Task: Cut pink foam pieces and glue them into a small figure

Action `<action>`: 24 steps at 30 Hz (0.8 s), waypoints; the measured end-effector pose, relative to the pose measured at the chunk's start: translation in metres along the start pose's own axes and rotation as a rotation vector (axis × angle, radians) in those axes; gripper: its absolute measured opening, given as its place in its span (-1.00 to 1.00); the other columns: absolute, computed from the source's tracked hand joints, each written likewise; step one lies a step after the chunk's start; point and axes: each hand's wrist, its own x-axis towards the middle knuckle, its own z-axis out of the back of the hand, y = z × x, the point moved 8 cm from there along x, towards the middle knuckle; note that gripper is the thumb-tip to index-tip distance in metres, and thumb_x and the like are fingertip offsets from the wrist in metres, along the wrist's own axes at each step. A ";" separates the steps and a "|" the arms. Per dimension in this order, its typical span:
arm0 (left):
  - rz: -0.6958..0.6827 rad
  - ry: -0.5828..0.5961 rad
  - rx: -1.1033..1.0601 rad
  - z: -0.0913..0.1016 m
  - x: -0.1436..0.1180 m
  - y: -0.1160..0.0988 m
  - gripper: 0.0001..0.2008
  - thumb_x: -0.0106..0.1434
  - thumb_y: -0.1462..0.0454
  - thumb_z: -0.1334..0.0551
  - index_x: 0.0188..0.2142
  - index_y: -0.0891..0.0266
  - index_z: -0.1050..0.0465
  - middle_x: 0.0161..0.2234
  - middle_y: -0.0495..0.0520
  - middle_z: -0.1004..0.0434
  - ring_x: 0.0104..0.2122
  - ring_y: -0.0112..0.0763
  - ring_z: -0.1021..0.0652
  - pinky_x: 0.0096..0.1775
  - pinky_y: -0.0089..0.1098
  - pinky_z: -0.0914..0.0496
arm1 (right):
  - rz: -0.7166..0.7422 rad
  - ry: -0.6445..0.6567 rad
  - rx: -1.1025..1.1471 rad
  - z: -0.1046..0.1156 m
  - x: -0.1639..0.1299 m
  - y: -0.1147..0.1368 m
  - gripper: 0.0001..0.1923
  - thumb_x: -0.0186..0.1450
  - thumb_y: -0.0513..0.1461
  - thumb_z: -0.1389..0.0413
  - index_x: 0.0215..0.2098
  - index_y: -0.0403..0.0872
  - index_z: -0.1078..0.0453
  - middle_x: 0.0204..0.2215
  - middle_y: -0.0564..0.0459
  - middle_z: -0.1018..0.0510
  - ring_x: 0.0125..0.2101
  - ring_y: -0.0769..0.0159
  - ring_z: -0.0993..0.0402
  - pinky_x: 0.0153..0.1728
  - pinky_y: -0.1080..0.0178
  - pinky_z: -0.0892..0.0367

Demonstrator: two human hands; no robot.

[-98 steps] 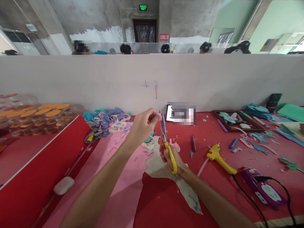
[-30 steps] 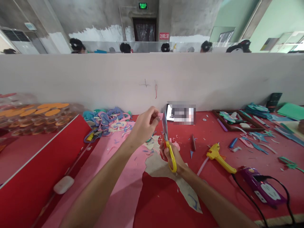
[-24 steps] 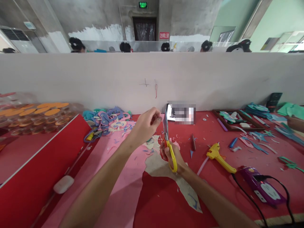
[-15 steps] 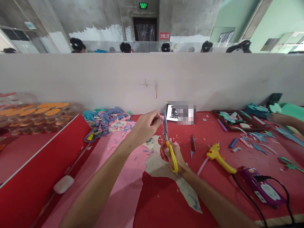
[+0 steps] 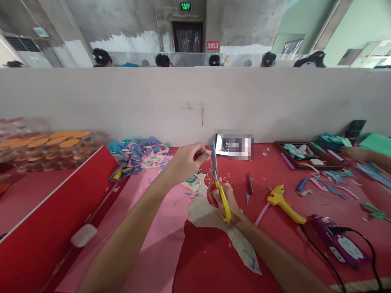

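My right hand (image 5: pixel 224 197) grips yellow-handled scissors (image 5: pixel 225 203), their blades pointing up and away from me. Pinched in my left hand (image 5: pixel 191 160) is a small pink foam piece (image 5: pixel 209 154), its edge right beside the blades; whether they touch it I cannot tell. Most of that piece is hidden by my fingers. Beneath both hands lie a pink sheet (image 5: pixel 161 236) and a ragged greyish scrap (image 5: pixel 204 213), with small trimmings scattered around. A heap of cut foam shapes (image 5: pixel 146 152) in pink, blue and teal sits left of my left hand.
A phone (image 5: pixel 222 145) leans against the white partition (image 5: pixel 137 101). To the right are a yellow glue gun (image 5: pixel 282 203), a purple device (image 5: pixel 340 240) with cables, and a framed tray (image 5: pixel 330 166). Another person's hand (image 5: pixel 351 153) is at far right. Orange-lidded jars (image 5: pixel 65 140) stand left.
The camera view has shifted slightly. The scissor blades look a little wider apart, and both hands stay in nearly the same place.
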 end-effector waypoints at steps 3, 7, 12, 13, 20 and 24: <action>0.000 0.020 -0.010 -0.003 -0.001 0.001 -0.67 0.41 0.08 -0.08 -0.38 0.28 -0.31 -0.51 -0.02 -0.30 -0.54 -0.60 -0.21 -0.45 -0.48 -0.09 | -0.004 0.002 -0.008 0.000 0.000 0.002 -0.23 0.29 0.40 0.06 -0.28 -0.15 -0.29 -0.61 0.12 -0.23 -0.63 0.52 -0.11 -0.61 0.42 -0.10; 0.011 0.014 -0.012 -0.004 0.000 0.003 -0.66 0.42 0.08 -0.08 -0.38 0.27 -0.30 -0.51 -0.03 -0.28 -0.54 -0.61 -0.20 -0.46 -0.49 -0.09 | 0.004 0.000 -0.025 0.000 0.001 0.003 -0.25 0.30 0.38 0.05 -0.29 -0.16 -0.29 -0.62 0.12 -0.23 -0.63 0.52 -0.13 -0.61 0.42 -0.11; 0.027 0.018 0.012 -0.005 0.000 0.004 -0.68 0.41 0.09 -0.08 -0.39 0.26 -0.28 -0.52 -0.04 -0.25 -0.54 -0.60 -0.19 -0.49 -0.49 -0.07 | 0.001 -0.009 -0.006 0.000 0.001 0.004 -0.24 0.28 0.39 0.04 -0.30 -0.15 -0.27 -0.61 0.12 -0.23 -0.64 0.52 -0.11 -0.62 0.42 -0.11; 0.028 0.020 0.012 -0.006 -0.001 0.004 -0.68 0.41 0.09 -0.08 -0.39 0.26 -0.28 -0.52 -0.05 -0.25 -0.54 -0.60 -0.20 -0.49 -0.48 -0.07 | -0.001 -0.014 -0.006 0.001 0.001 0.005 -0.24 0.28 0.40 0.04 -0.31 -0.15 -0.26 -0.61 0.12 -0.24 -0.64 0.52 -0.12 -0.62 0.42 -0.10; 0.019 -0.003 -0.050 -0.005 0.000 0.003 -0.72 0.41 0.12 -0.08 -0.34 0.26 -0.32 -0.45 -0.04 -0.35 -0.50 -0.60 -0.25 -0.44 -0.48 -0.12 | 0.013 -0.035 -0.070 0.004 0.001 0.007 -0.23 0.28 0.41 0.06 -0.37 -0.15 -0.23 -0.61 0.09 -0.25 -0.61 0.51 -0.14 -0.60 0.41 -0.09; 0.028 -0.029 -0.064 -0.004 0.002 0.005 -0.73 0.42 0.11 -0.08 -0.28 0.25 -0.38 -0.44 -0.03 -0.37 -0.48 -0.58 -0.27 -0.42 -0.49 -0.14 | 0.011 -0.041 -0.112 0.004 0.000 0.011 -0.23 0.27 0.41 0.07 -0.40 -0.14 -0.21 -0.61 0.08 -0.25 -0.61 0.50 -0.13 -0.59 0.41 -0.08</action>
